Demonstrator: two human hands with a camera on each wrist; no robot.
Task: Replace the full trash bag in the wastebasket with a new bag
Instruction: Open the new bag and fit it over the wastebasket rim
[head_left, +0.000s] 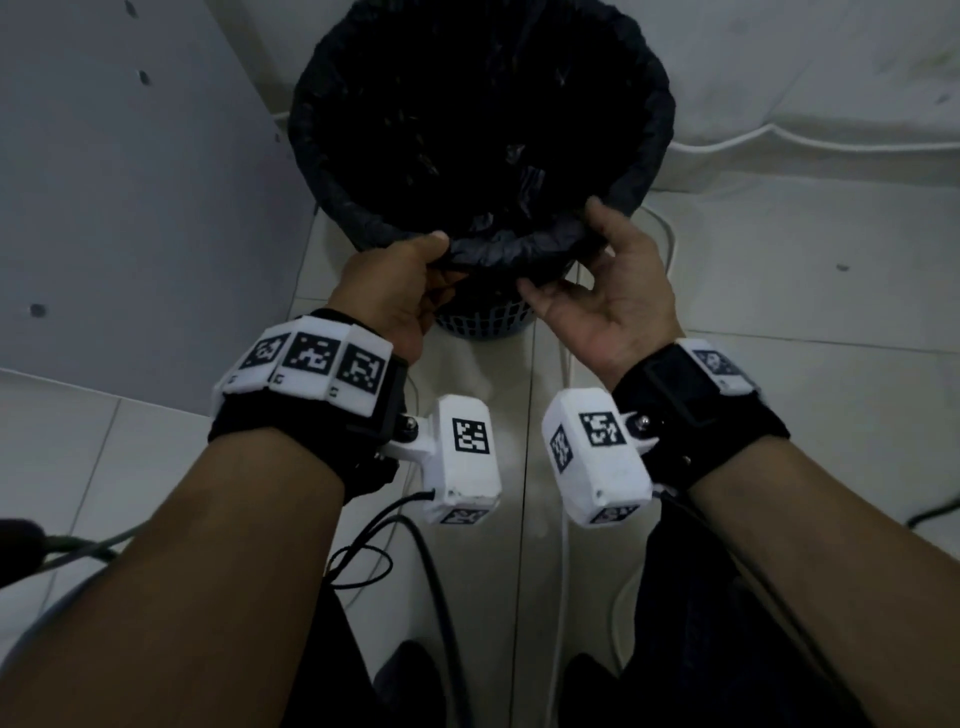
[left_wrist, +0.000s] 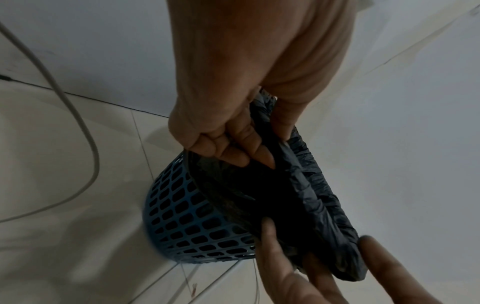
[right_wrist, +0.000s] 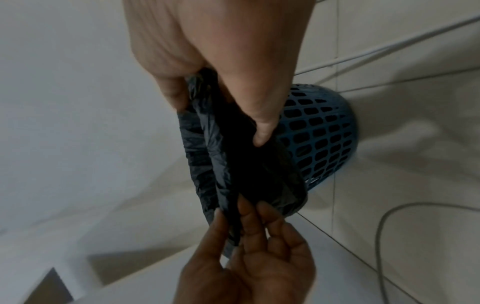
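Observation:
A black trash bag (head_left: 467, 130) lines a blue lattice wastebasket (head_left: 483, 319) standing on the floor, its edge rolled over the rim. Both hands are at the near rim. My left hand (head_left: 439, 260) grips the rolled bag edge, fingers curled under it; the left wrist view shows the left hand (left_wrist: 259, 139) with its fingers tucked into the bag (left_wrist: 311, 195) above the wastebasket (left_wrist: 182, 216). My right hand (head_left: 566, 249) pinches the same edge between thumb and fingers. In the right wrist view the right hand (right_wrist: 218, 115) holds the bag (right_wrist: 221, 164) beside the wastebasket (right_wrist: 319, 133). The bag's contents are too dark to make out.
The wastebasket stands on pale floor tiles (head_left: 779, 249) in a corner, with a grey-white panel (head_left: 130, 182) to the left and white fabric (head_left: 805, 78) behind on the right. A white cable (head_left: 563, 545) and black cables (head_left: 431, 561) run over the floor near my legs.

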